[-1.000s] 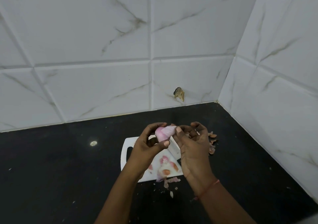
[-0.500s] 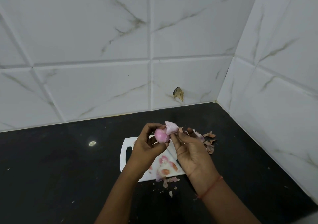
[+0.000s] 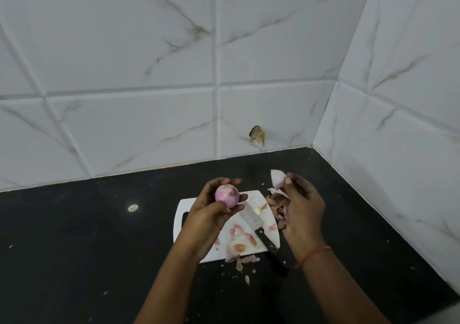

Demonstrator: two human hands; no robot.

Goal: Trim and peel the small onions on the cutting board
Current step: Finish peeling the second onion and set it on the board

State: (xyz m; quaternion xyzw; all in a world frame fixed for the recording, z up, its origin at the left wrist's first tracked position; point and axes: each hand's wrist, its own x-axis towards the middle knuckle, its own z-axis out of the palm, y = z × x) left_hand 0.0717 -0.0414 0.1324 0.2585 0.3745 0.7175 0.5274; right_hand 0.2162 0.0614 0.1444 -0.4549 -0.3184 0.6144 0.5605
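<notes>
Over black counter [image 3: 74,249], left hand [image 3: 211,214] grips peeled onion [image 3: 227,195]; right hand [image 3: 302,209] pinches peel [image 3: 277,177], apart.

Bare black counter [image 3: 74,249] left of cutting board [image 3: 256,196]; knife [image 3: 261,231] and peel heap [image 3: 276,203] rightward.

Soft, even, rather dim light, cool in tone, with no hard shadows. The black bench [image 3: 74,236] carries 1 small bright glare spot [image 3: 133,208] left of the board. Wide-angle bending curves the tile lines [image 3: 129,92] toward the edges. The peel [image 3: 277,177] in the right hand [image 3: 302,211] is slightly blurred; focus elsewhere is fair.
</notes>
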